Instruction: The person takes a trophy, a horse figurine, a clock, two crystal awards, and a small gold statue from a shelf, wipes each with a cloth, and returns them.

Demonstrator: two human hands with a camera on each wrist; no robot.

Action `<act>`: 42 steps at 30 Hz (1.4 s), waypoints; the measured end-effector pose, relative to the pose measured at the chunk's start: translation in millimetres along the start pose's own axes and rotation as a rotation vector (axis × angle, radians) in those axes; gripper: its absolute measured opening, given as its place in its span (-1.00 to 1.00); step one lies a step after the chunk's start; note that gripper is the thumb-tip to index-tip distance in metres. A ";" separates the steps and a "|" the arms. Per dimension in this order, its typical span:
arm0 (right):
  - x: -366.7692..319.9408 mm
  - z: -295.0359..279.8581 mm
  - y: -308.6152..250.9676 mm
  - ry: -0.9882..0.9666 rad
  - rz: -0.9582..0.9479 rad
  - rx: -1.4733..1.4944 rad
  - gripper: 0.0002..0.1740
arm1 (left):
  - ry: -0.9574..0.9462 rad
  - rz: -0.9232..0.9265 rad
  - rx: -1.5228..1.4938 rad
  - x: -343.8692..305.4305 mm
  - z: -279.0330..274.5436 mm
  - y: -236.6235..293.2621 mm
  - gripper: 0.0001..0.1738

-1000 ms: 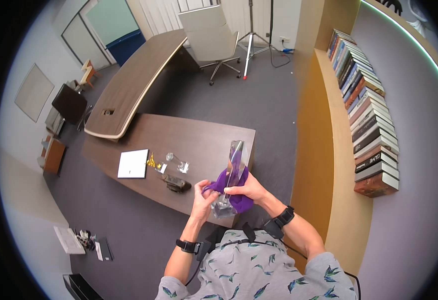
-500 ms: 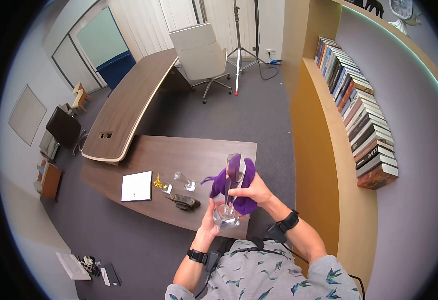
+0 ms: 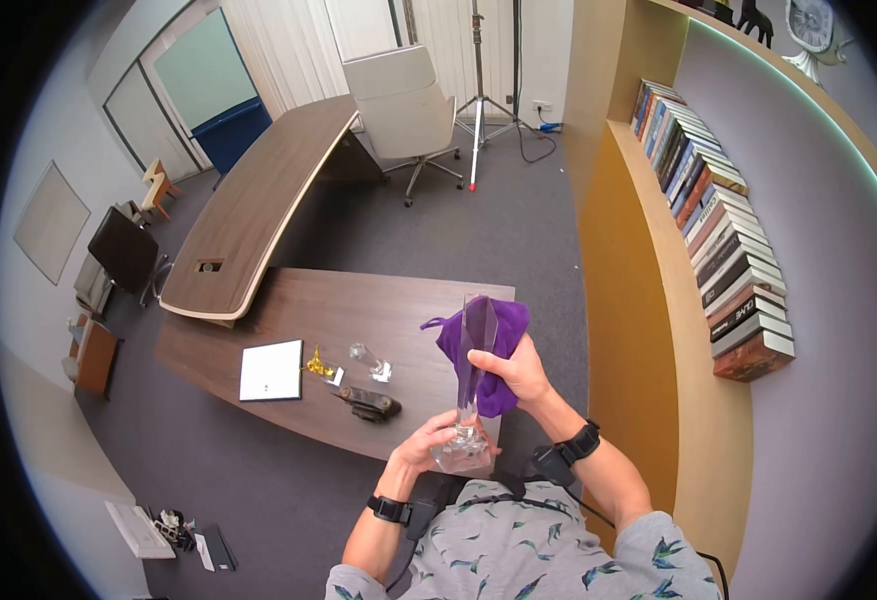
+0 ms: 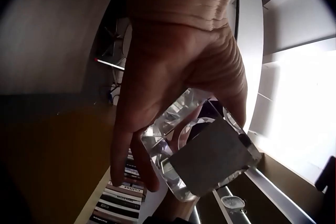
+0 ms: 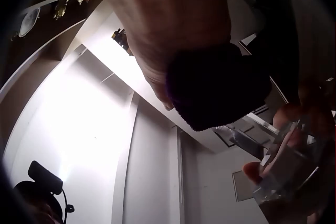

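A clear crystal trophy (image 3: 476,325) with a tall faceted column and a blocky base is held up over the near right corner of the table. My left hand (image 3: 424,442) holds it low, at the neck and base. In the left wrist view the base (image 4: 210,158) sits between thumb and fingers, its flat grey underside facing the camera. My right hand (image 3: 520,372) grips the column through a purple cloth (image 3: 499,396), thumb across the front face. The cloth spreads out behind the column, a loop at its upper left corner. In the right wrist view the cloth (image 5: 215,90) hides most fingers.
On the brown table (image 3: 398,300) stand a dark old-style camera (image 3: 368,404), a gold figurine (image 3: 315,363), a second clear crystal piece (image 3: 371,362) and a white-topped flat case (image 3: 271,370). A shelf of books (image 3: 723,240) runs along the right; a larger desk (image 3: 258,200) lies beyond.
My left hand has gone from the cloth's edge down to the trophy's base. The bunched cloth has spread out behind the column, and my right thumb now lies higher on it.
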State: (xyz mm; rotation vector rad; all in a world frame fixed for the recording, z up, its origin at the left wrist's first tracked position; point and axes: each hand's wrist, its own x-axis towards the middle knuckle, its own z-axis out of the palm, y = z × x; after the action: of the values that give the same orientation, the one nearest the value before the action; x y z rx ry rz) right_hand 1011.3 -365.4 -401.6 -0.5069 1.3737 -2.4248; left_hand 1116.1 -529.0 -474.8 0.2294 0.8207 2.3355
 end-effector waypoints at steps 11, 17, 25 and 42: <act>2.3 -2.8 -3.7 0.051 -0.651 -1.197 -0.54 | 0.461 0.146 0.582 -1.8 26.1 2.4 -0.65; -14.0 7.3 4.0 -0.284 -0.925 -1.391 -0.63 | 0.522 0.234 0.565 -1.7 15.0 -4.3 -0.74; -7.7 -5.3 -1.0 -0.518 -0.979 -1.451 -0.67 | 0.512 0.199 0.686 -9.6 18.6 -1.0 -0.75; -11.3 -0.6 49.6 0.190 0.399 0.267 -0.59 | 0.584 0.298 0.711 -4.6 19.0 -5.1 -0.65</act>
State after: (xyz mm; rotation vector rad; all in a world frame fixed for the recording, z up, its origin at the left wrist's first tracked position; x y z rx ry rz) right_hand 1025.6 -384.5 -446.5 0.0623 1.0678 -2.3096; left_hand 1129.1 -519.4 -462.7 -0.0544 2.0179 2.3022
